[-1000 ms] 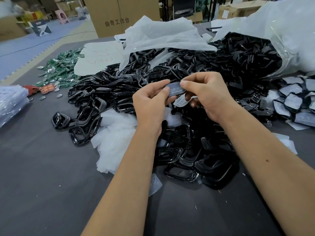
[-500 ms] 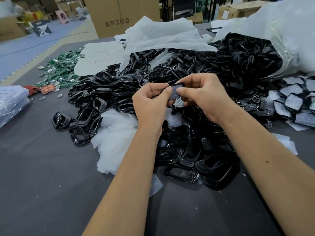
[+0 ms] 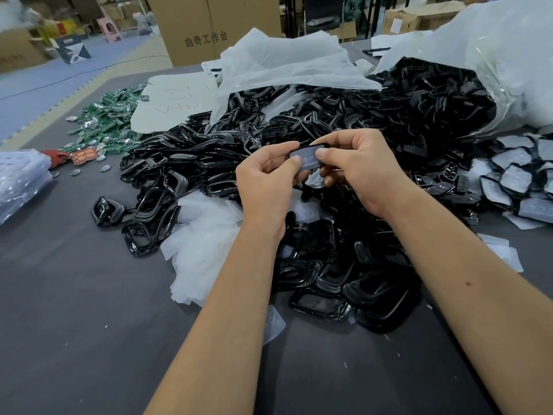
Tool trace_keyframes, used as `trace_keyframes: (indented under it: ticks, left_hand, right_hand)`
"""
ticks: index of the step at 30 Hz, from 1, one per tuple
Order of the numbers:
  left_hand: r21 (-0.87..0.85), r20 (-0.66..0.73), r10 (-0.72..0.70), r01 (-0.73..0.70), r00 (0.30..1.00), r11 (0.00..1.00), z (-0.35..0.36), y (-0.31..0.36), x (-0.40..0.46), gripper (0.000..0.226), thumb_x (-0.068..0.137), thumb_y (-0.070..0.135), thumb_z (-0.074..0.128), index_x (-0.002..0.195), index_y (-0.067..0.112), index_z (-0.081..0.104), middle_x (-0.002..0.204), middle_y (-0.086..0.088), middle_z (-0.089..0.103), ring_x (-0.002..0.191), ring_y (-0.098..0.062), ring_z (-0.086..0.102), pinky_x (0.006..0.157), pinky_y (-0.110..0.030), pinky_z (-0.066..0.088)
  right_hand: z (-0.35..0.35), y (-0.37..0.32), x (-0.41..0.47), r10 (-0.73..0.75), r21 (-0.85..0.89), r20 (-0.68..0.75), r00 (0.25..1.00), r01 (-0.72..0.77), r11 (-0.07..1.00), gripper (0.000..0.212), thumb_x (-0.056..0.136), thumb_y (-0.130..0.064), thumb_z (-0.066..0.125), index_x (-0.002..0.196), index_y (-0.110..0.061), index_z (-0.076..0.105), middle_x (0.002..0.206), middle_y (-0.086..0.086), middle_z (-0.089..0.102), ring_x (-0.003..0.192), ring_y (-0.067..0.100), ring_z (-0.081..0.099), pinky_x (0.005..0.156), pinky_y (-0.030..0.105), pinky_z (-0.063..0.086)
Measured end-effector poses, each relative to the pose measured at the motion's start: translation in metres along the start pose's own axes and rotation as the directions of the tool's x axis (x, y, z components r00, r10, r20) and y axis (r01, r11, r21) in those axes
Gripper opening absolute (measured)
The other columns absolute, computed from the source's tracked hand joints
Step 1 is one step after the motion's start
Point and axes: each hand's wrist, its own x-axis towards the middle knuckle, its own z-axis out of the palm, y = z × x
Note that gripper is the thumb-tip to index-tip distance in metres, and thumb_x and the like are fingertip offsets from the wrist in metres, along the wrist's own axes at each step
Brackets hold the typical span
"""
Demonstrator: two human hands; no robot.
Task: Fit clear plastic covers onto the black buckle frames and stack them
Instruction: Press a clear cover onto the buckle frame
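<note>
Green packets (image 3: 104,122) far left on grey table (image 3: 74,310). Frame pile (image 3: 299,136) mid-table, spilling from bag (image 3: 493,64). Left hand (image 3: 266,182) and right hand (image 3: 357,167) raised above pile, thumbs and fingers pinching frame (image 3: 309,157) with cover (image 3: 308,159) seated in it. Covered stack (image 3: 520,178) far right.

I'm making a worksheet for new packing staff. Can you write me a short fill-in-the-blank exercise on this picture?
1. Both thumbs press a clear cover onto a ____ frame.
2. The left hand and right hand hold the piece above a ____ of loose frames.
3. The small circuit boards at far left are ____ in colour.

Missing words: black; pile; green
</note>
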Motion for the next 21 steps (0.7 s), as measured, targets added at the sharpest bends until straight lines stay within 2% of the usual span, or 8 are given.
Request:
trace_keyframes:
  ticks: [4,7,9,11,12,14,16,21]
  left_hand:
    - [0.012,-0.028,0.006,-0.006,1.0,1.0,0.0,0.0,0.001,0.016,0.089,-0.009,0.071,0.096,0.004,0.078,0.07,-0.003,0.074,0.064,-0.017,0.07,0.068,-0.027,0.061]
    - [0.011,-0.044,0.015,-0.014,0.999,1.0,0.0,0.0,0.001,0.014,0.09,-0.007,0.072,0.097,0.004,0.078,0.072,-0.004,0.074,0.063,-0.015,0.071,0.068,-0.025,0.06]
    - [0.007,-0.063,0.024,-0.024,0.998,1.0,0.0,0.0,0.001,0.013,0.09,-0.007,0.072,0.097,0.003,0.077,0.073,-0.005,0.073,0.063,-0.014,0.071,0.067,-0.025,0.06]
    - [-0.001,-0.091,0.03,-0.03,0.995,1.0,0.0,0.0,0.0,0.012,0.09,-0.007,0.073,0.097,0.002,0.077,0.074,-0.005,0.072,0.062,-0.015,0.071,0.068,-0.026,0.06]
    - [-0.004,-0.104,0.034,-0.035,0.994,0.999,0.0,-0.001,0.0,0.012,0.09,-0.007,0.073,0.097,0.001,0.076,0.076,-0.007,0.071,0.063,-0.015,0.071,0.068,-0.026,0.06]
    - [0.008,-0.122,0.058,-0.058,0.991,0.998,0.0,-0.001,0.0,0.01,0.089,-0.008,0.072,0.098,-0.002,0.075,0.081,-0.011,0.071,0.065,-0.014,0.072,0.069,-0.026,0.061]
    - [0.034,-0.126,0.097,-0.093,0.987,0.995,0.001,-0.002,-0.001,0.009,0.089,-0.008,0.072,0.097,-0.004,0.074,0.083,-0.013,0.071,0.067,-0.012,0.073,0.068,-0.027,0.062]
    - [0.084,-0.107,0.166,-0.158,0.98,0.984,0.0,-0.005,-0.001,0.01,0.087,-0.006,0.075,0.093,0.002,0.075,0.081,-0.008,0.074,0.067,-0.013,0.075,0.068,-0.031,0.063]
  right_hand:
    - [0.003,0.0,0.0,0.002,0.019,-0.005,1.0,-0.002,1.0,0.02,0.099,0.004,0.058,0.093,-0.004,0.075,0.075,0.01,0.068,0.057,0.013,0.062,0.05,0.023,0.051]
    - [0.003,0.001,0.001,-0.003,0.022,-0.073,0.997,0.004,1.0,0.022,0.103,-0.013,0.06,0.09,-0.009,0.077,0.076,0.01,0.068,0.055,0.012,0.06,0.044,0.024,0.047]
    - [0.0,0.004,0.003,-0.088,-0.174,-0.188,0.978,0.055,0.983,0.019,0.101,-0.023,0.066,0.089,-0.016,0.078,0.074,0.001,0.069,0.055,0.01,0.06,0.047,0.026,0.048]
    - [-0.003,0.005,0.003,-0.254,-0.411,-0.277,0.927,0.124,0.903,0.011,0.095,-0.022,0.071,0.089,-0.019,0.079,0.073,-0.006,0.071,0.06,0.007,0.063,0.061,0.028,0.055]
    - [-0.003,0.004,0.002,-0.321,-0.466,-0.294,0.9,0.158,0.871,0.009,0.093,-0.021,0.072,0.088,-0.018,0.079,0.074,-0.006,0.072,0.064,0.008,0.065,0.068,0.028,0.056]
    - [-0.001,0.001,0.0,-0.404,-0.493,-0.278,0.871,0.232,0.838,0.008,0.091,-0.02,0.074,0.085,-0.016,0.078,0.074,-0.007,0.072,0.068,0.01,0.066,0.072,0.027,0.057]
    - [0.005,-0.001,-0.002,-0.444,-0.509,-0.231,0.866,0.282,0.813,0.008,0.089,-0.019,0.076,0.082,-0.016,0.077,0.073,-0.009,0.071,0.067,0.009,0.067,0.07,0.024,0.055]
    - [0.013,0.001,-0.003,-0.428,-0.562,-0.177,0.886,0.266,0.783,0.004,0.087,-0.019,0.08,0.087,-0.016,0.078,0.076,-0.009,0.072,0.066,0.001,0.064,0.069,0.013,0.05]
